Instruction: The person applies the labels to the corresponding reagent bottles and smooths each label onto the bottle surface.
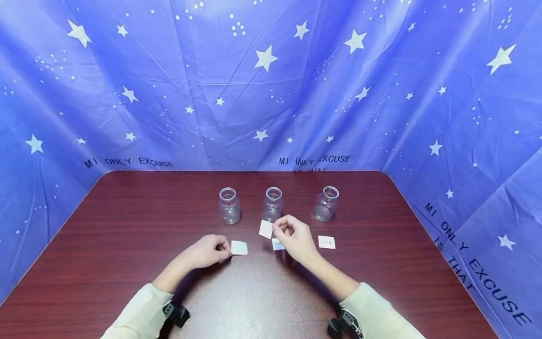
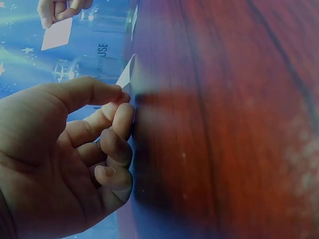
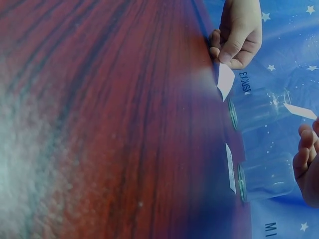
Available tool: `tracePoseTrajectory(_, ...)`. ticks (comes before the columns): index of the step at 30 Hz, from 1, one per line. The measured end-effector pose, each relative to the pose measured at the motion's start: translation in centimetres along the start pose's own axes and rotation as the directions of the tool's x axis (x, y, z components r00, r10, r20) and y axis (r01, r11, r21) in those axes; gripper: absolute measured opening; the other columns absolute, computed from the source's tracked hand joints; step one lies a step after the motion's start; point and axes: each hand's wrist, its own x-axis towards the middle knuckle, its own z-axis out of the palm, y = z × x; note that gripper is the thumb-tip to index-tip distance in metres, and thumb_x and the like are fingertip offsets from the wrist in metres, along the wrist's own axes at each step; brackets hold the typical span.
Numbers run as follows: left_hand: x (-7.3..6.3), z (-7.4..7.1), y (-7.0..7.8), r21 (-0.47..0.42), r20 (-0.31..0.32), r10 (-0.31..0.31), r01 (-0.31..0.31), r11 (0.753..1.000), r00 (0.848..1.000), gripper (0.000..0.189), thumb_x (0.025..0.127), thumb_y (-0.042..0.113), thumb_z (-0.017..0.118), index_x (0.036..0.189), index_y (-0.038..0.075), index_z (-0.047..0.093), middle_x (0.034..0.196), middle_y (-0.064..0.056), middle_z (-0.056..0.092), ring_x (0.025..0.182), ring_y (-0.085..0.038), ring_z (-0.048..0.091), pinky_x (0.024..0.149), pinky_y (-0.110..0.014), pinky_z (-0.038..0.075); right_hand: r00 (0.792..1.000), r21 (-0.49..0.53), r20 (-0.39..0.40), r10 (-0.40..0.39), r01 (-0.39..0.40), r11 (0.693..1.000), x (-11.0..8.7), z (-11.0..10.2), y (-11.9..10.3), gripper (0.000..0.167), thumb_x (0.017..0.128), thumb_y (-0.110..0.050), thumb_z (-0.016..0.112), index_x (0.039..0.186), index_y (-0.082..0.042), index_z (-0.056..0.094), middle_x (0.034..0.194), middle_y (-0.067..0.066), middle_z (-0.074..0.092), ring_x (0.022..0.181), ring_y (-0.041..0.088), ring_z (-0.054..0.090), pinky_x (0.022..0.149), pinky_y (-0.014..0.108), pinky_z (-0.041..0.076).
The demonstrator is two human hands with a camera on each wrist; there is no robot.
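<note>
Right hand [image 1: 296,239]: thumb and fingertips closed in a pinch on the edge of 1 blank paper square [image 1: 266,229], raised above the table in front of the middle glass jar [image 1: 273,201].
Left hand [image 1: 206,252]: thumb and forefinger pinching the edge of 1 white paper label [image 1: 239,248], tilted, low over the wood; contact below cannot be told.
Step in hand, as judged: handling of paper pieces, 1 per hand. Next move, as judged: calls for a light edge grip, with the right hand kept off the glass.
Handwritten labels, 2, on the table: half-hidden label [image 1: 277,244], beside the right hand; right-hand label [image 1: 326,242], untouched, its writing too small to read.
Flanking jars, 2, upright, lidless: left glass jar [image 1: 229,207]; right glass jar [image 1: 326,205].
Support: wood-grain table [image 1: 106,235].
Backdrop: blue star-print cloth [image 1: 211,56].
</note>
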Motion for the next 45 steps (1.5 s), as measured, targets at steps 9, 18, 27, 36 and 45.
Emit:
tracePoseTrajectory(9, -0.1, 0.1, -0.2, 0.058, -0.030, -0.002, 0.003, 0.998, 1.000, 0.008, 0.077, 0.011, 0.061, 0.070, 0.011, 0.059, 0.057, 0.010, 0.051, 0.051, -0.001, 0.041, 0.050, -0.018, 0.035, 1.000, -0.017, 0.011, 0.002, -0.002, 1.000, -0.1, 0.1, 0.0, 0.004, 0.084, 0.002, 0.060, 0.082, 0.003, 0.063, 0.063, 0.010, 0.056, 0.048, 0.003, 0.036, 0.045, 0.013, 0.028)
tracePoseTrajectory(18, -0.4, -0.3, 0.3, 0.095, -0.040, -0.023, 0.027, 0.995, 0.999, 0.012, 0.077, 0.012, 0.065, 0.068, 0.011, 0.057, 0.058, 0.009, 0.049, 0.053, -0.003, 0.041, 0.050, -0.019, 0.035, 1.000, -0.046, 0.021, 0.004, -0.003, 0.999, -0.1, 0.2, 0.1, 0.006, 0.084, 0.002, 0.060, 0.080, 0.002, 0.064, 0.061, 0.008, 0.055, 0.048, 0.002, 0.036, 0.046, 0.012, 0.028)
tracePoseTrajectory(27, -0.5, -0.3, 0.3, 0.112, -0.048, -0.035, 0.040, 0.993, 0.998, 0.014, 0.076, 0.015, 0.066, 0.067, 0.011, 0.056, 0.058, 0.009, 0.048, 0.054, -0.004, 0.041, 0.051, -0.019, 0.035, 1.000, -0.057, 0.016, -0.012, 0.013, 0.998, -0.2, 0.3, -0.1, 0.006, 0.083, 0.003, 0.060, 0.078, 0.002, 0.063, 0.060, 0.007, 0.054, 0.049, 0.002, 0.037, 0.046, 0.012, 0.028)
tracePoseTrajectory(36, -0.5, -0.4, 0.1, 0.093, -0.029, -0.039, 0.042, 0.995, 0.999, 0.008, 0.077, 0.011, 0.063, 0.070, 0.010, 0.060, 0.057, 0.009, 0.050, 0.052, -0.004, 0.042, 0.049, -0.019, 0.036, 1.000, -0.060, 0.031, -0.001, 0.003, 0.998, -0.1, 0.4, 0.1, 0.005, 0.084, 0.002, 0.061, 0.080, 0.002, 0.064, 0.061, 0.008, 0.055, 0.049, 0.002, 0.035, 0.046, 0.012, 0.027)
tracePoseTrajectory(45, -0.5, -0.7, 0.4, 0.084, -0.025, -0.034, 0.036, 0.996, 0.999, 0.005, 0.077, 0.010, 0.060, 0.072, 0.010, 0.062, 0.058, 0.009, 0.053, 0.051, -0.003, 0.044, 0.050, -0.019, 0.038, 1.000, -0.064, 0.023, -0.004, 0.006, 0.998, 0.3, 1.1, 3.6, 0.005, 0.085, -0.006, 0.063, 0.081, -0.006, 0.066, 0.062, 0.003, 0.057, 0.049, 0.002, 0.037, 0.045, 0.013, 0.028)
